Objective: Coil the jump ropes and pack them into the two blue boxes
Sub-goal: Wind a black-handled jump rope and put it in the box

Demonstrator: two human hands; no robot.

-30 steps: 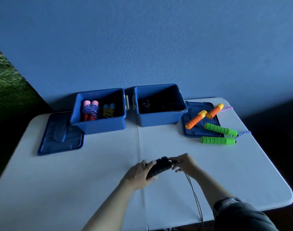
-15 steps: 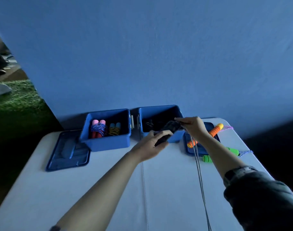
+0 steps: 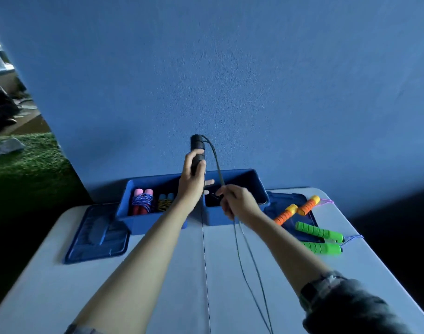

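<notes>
My left hand (image 3: 191,182) grips the black jump rope handles (image 3: 197,147) upright, raised above the two blue boxes. The thin dark cord (image 3: 216,165) arcs from the handle tops down into my right hand (image 3: 237,203), which pinches it; two strands hang on toward the table's near edge. The left blue box (image 3: 143,221) holds a coiled pink-handled rope (image 3: 141,201) and a coiled blue-handled rope (image 3: 165,201). The right blue box (image 3: 261,189) sits beside it, its inside dark. An orange-handled rope (image 3: 296,210) and a green-handled rope (image 3: 319,238) lie at the right.
A blue lid (image 3: 97,235) lies flat left of the boxes; another blue lid (image 3: 290,201) lies to the right under the orange handles. The white table (image 3: 172,273) has a centre seam. A blue wall stands just behind the boxes.
My left hand has lifted the black handles from table height to upright above the boxes. My right hand has slid down the cord, drawing it out.
</notes>
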